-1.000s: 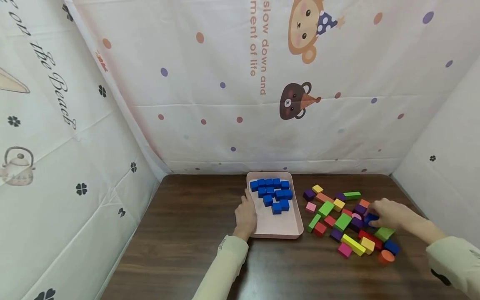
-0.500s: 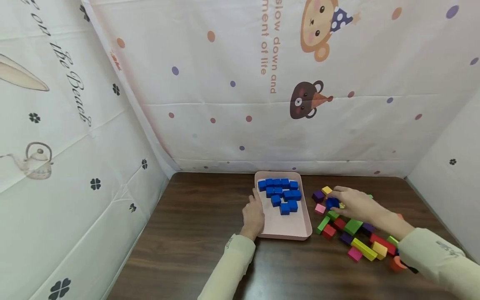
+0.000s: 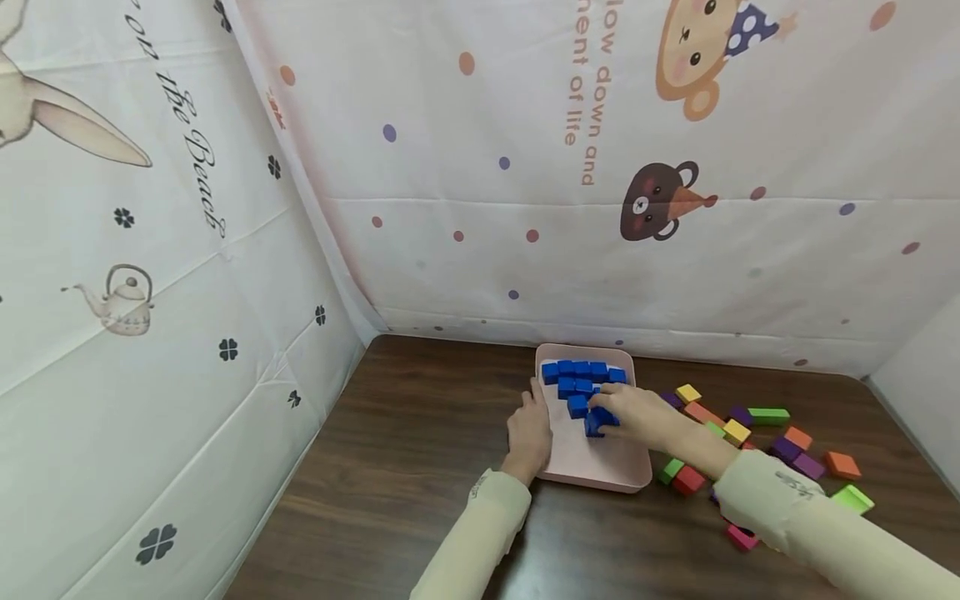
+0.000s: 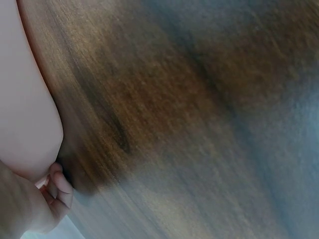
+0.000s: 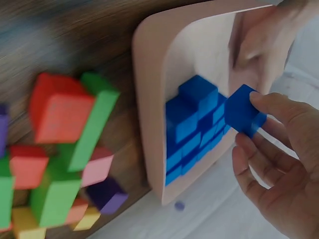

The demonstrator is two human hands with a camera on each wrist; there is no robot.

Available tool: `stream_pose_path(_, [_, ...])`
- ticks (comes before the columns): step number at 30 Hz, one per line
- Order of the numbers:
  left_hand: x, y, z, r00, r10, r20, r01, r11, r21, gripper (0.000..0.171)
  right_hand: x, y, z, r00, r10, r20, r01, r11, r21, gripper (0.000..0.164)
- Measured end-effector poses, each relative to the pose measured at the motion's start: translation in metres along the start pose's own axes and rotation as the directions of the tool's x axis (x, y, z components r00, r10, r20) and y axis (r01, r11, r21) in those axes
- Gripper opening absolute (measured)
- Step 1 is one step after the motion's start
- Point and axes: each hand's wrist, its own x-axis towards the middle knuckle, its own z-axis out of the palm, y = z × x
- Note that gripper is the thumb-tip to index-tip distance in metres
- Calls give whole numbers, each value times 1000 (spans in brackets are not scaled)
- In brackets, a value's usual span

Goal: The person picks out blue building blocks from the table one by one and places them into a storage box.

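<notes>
Over the pale pink tray [image 3: 592,467], my right hand [image 3: 637,414] pinches a blue cube [image 5: 241,110] between thumb and fingers; the right wrist view shows it just above the cubes inside. Several blue cubes [image 3: 576,371] sit grouped toward the tray's far end, some hidden behind the right hand in the head view. My left hand [image 3: 528,433] grips the tray's left side. In the left wrist view, its curled fingers [image 4: 61,186] are against the tray's outer wall [image 4: 30,109].
Right of the tray lie loose coloured blocks, among them a red block [image 3: 688,480], a green block [image 3: 768,416] and an orange block [image 3: 842,465]. My right forearm covers part of them. A printed cloth [image 3: 465,275] hangs behind the dark wooden table [image 3: 420,433].
My right hand has carried the blue cube leftward from the loose blocks to above the tray. The left hand has stayed on the tray's side. The head view has shifted a little right.
</notes>
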Motion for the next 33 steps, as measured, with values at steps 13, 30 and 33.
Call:
stream_pose_path(13, [-17, 22, 9, 999, 41, -29, -41, 999, 19, 75, 7, 0, 25, 994, -18, 112, 8, 996, 86, 32])
stream_pose_path(30, [-9, 27, 5, 998, 28, -52, -29, 1000, -7, 79, -5, 14, 5, 997, 42, 60, -39, 998, -52, 19])
stream_pose_path(33, [-3, 21, 2, 999, 13, -39, -15, 999, -39, 81, -18, 20, -18, 997, 67, 42, -63, 995, -80, 17])
